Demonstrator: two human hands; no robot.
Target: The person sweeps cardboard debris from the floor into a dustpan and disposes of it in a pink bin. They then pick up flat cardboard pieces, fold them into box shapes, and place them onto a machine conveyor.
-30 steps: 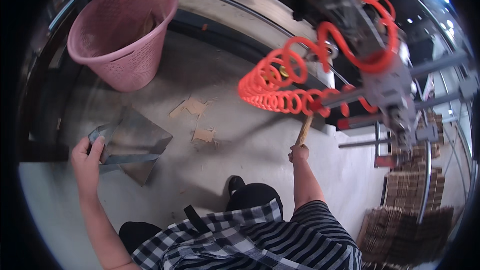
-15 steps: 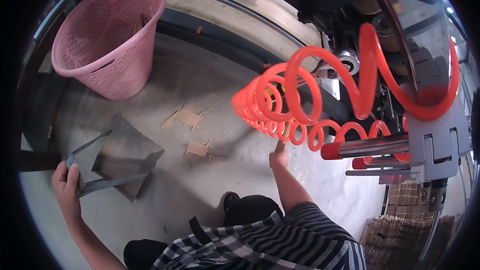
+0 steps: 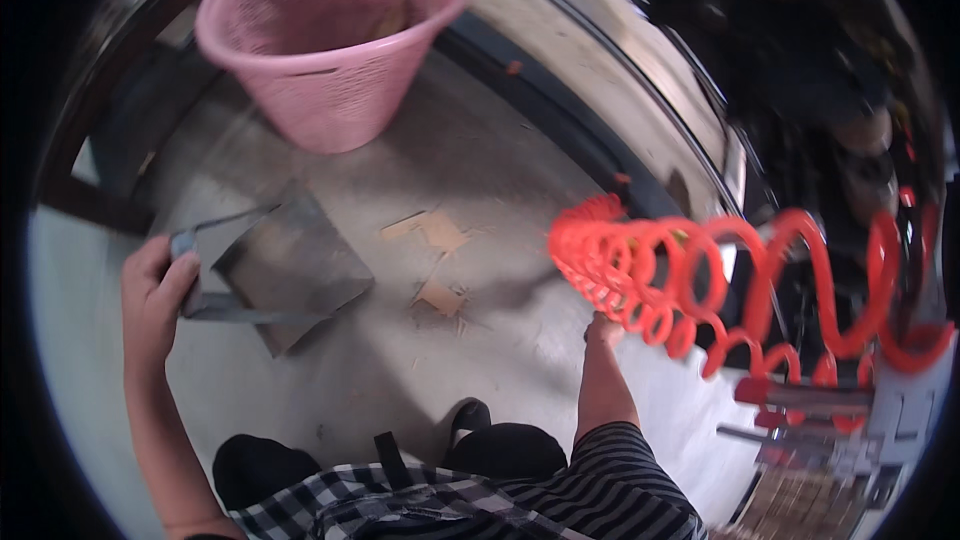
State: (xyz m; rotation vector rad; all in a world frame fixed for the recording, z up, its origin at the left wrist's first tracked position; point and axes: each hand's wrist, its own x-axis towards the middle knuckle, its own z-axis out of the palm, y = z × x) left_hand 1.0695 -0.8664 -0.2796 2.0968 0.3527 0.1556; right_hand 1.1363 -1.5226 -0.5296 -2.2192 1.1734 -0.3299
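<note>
The light is dim and uneven: the smooth grey floor (image 3: 530, 370) shines whitish at lower right, soft shadows cross its middle, and upper right is nearly black. Blur softens the pink perforated plastic basket (image 3: 335, 100) and the grey metal dustpan (image 3: 300, 265); straight edges bend near the black round border.

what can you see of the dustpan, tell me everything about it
The dustpan is a dull grey-brown, worn-looking angular pan, apparently sheet metal. Its handle, made of flat strips, forms an open loop extending left, its far end gripped by the left hand. It is left of some cardboard scraps; whether it touches the floor is unclear.
</note>
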